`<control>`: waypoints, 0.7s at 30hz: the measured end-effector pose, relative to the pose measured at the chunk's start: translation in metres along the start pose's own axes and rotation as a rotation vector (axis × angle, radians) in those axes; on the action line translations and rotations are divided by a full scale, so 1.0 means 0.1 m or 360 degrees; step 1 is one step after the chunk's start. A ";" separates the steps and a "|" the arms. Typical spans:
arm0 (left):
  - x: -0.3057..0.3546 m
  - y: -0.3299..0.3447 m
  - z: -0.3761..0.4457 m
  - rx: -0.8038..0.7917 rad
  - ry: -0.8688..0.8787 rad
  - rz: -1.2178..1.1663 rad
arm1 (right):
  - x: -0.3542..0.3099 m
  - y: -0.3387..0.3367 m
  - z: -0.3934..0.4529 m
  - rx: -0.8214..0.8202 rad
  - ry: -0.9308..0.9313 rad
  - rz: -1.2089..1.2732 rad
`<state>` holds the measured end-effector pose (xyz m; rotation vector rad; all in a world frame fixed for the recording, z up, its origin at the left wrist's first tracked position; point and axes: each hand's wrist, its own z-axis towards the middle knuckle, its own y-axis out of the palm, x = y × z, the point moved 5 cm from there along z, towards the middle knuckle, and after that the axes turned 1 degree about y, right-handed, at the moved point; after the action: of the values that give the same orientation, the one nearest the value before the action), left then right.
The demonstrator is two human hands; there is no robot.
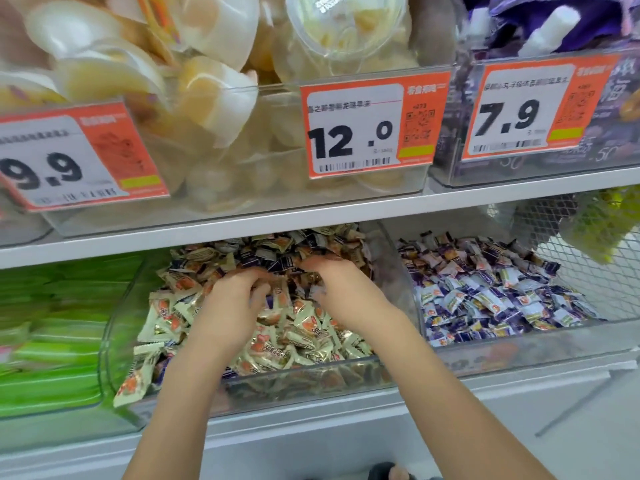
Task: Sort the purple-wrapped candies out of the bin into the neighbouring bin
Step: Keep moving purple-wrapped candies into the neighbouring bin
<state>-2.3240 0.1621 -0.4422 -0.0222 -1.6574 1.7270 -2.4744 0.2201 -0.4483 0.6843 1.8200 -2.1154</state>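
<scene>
— Where are the hands?

— Both are deep in the middle bin (388,271). My left hand (239,299) curls round wrappers; my right hand (332,282) digs at the back, its hold too blurred to tell.

— And the purple-wrapped candies (277,261)?

— Along the bin's back edge. I'd pinch only those, then carry them over the wall into the right bin (519,344). White store shelves all round.

Single head view, close, looking forward-down onto shelf bins (374,362) from front.
</scene>
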 end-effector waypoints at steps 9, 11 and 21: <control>-0.09 0.12 0.13 -0.0250 0.0017 0.0522 | 0.08 0.36 0.36 -0.0289 -0.0001 0.0178; -0.06 0.12 0.16 -0.0201 0.0051 0.0672 | 0.11 0.33 0.39 -0.0255 0.0043 0.0236; -0.02 -0.12 0.09 0.0333 0.0036 -0.0182 | 0.15 0.28 0.35 -0.0284 0.0096 0.0125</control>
<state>-2.3205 0.1524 -0.4311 0.1475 -1.4264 1.7965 -2.4799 0.1821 -0.4759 0.7680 1.9506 -1.8752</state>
